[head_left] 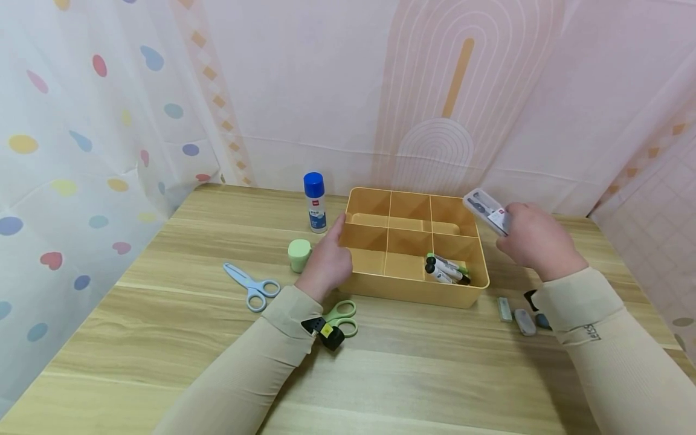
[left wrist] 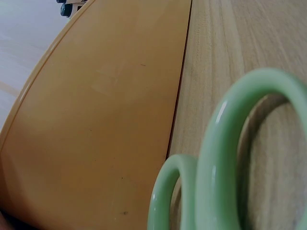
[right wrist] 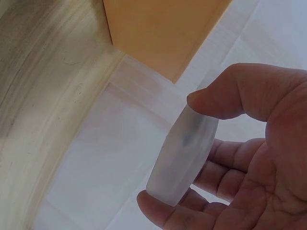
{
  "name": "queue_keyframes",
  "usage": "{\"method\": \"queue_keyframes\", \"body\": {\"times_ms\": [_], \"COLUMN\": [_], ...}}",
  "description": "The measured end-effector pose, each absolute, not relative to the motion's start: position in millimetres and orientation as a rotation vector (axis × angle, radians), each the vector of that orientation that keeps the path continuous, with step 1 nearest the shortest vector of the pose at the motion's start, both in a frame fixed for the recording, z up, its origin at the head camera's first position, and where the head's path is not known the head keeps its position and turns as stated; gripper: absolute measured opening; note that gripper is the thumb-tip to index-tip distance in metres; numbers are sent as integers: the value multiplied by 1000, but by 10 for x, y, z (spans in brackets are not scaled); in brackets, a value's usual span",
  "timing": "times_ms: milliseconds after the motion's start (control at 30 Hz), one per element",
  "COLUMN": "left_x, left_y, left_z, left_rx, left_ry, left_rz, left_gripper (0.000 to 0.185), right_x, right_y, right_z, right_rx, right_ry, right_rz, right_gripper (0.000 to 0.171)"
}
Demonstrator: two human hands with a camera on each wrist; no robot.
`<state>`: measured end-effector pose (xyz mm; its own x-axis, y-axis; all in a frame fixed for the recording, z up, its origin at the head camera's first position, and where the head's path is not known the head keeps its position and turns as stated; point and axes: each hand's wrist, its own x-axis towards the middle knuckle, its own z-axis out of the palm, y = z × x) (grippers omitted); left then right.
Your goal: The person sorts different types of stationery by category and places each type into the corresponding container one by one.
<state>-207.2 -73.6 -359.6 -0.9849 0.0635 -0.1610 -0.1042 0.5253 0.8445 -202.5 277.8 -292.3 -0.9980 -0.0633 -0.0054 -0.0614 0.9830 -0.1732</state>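
A yellow divided organiser tray (head_left: pixel 399 294) sits mid-table, its wall filling the left wrist view (left wrist: pixel 96 120). Markers (head_left: pixel 446 270) lie in its near-right compartment. My left hand (head_left: pixel 328 260) rests against the tray's left wall, fingers at the rim. Beside the tray's right far corner my right hand (head_left: pixel 535 241) pinches a clear plastic case (head_left: pixel 486 211) between thumb and fingers; in the right wrist view the case (right wrist: pixel 184 153) shows edge-on. Green scissors (head_left: pixel 342 318) lie under my left wrist, their handles (left wrist: pixel 230 163) close to that camera.
A blue-capped glue stick (head_left: pixel 315 202) stands left of the tray, with a green roll (head_left: pixel 299 255) and blue scissors (head_left: pixel 252 287) nearer. Several small erasers (head_left: pixel 519 317) lie right of the tray. Curtains close off the back and sides of the wooden table (head_left: pixel 163 338).
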Motion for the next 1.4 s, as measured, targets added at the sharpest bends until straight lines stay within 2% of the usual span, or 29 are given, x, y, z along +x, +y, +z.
{"method": "queue_keyframes", "body": {"times_ms": [367, 867, 1400], "left_x": [-2081, -2084, -2074], "left_y": [-724, -722, -710], "left_z": [-3597, -3608, -3603], "left_rx": [-40, -39, -39], "left_ry": [2591, 2593, 2583], "left_rz": [1441, 1428, 1451], "left_gripper": [85, 85, 86], "right_x": [-2045, -2075, -2163], "right_y": [2730, 2623, 2468], "right_z": [-2931, -2874, -2811], "right_rx": [-166, -254, -338], "right_ry": [3137, 3142, 3101], "right_rz": [-218, -132, 45], "right_gripper": [54, 60, 47]}}
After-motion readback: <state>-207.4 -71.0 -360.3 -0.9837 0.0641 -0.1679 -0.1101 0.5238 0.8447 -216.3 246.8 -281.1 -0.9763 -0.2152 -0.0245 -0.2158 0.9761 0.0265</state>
